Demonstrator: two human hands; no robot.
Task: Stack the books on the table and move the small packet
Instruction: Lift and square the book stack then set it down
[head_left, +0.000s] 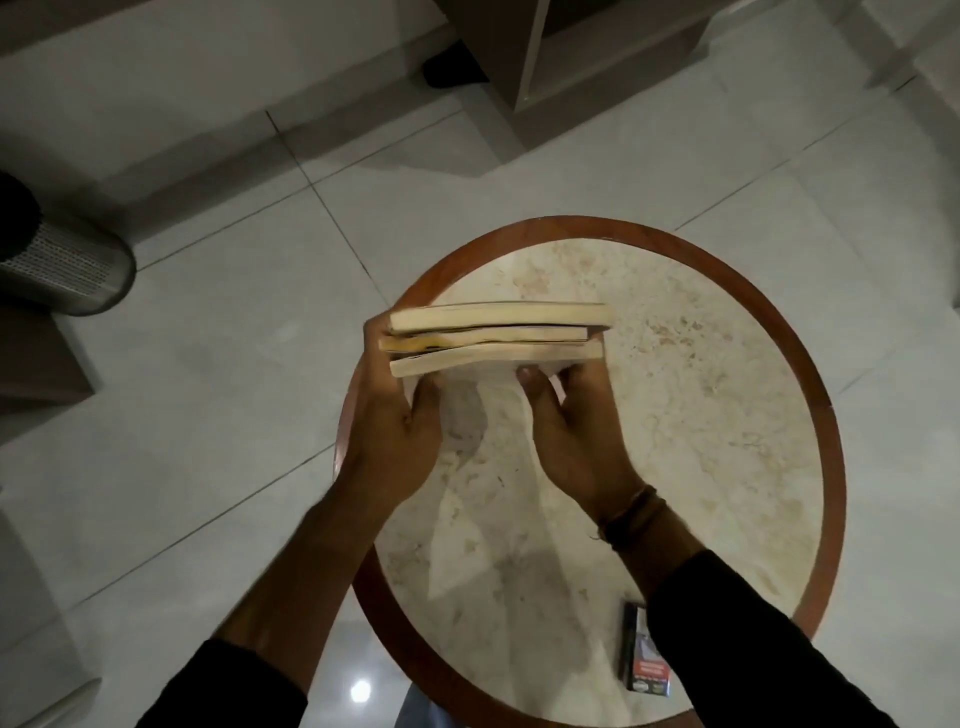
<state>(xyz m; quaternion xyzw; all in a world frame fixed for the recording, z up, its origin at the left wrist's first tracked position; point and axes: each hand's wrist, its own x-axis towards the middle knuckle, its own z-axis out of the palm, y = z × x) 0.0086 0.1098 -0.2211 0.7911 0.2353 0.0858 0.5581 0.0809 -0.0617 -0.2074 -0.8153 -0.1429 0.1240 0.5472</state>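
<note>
Three books (496, 338) lie in one pile, page edges toward the camera, held between both hands over the far-left part of the round table (727, 415). Only the head view is given.

The left hand (397, 426) wraps the pile's left end, thumb under the lowest book and fingers curled up around the far side. The right hand (566, 415) comes from below, fingertips pressed up against the underside of the bottom book near its middle. Both hands are closed on the pile, not spread. This looks like a grip meant to square the edges and keep the pile together, since the middle book sits a little out of line with the others. Whether the pile touches the tabletop or hangs just above it I cannot tell.

The packet (644, 652) lies flat near the table's near edge, well behind the hands, just beside the right sleeve (753, 639) and untouched. In my judgement the stacking is nearly done and the packet is the remaining step.
</note>
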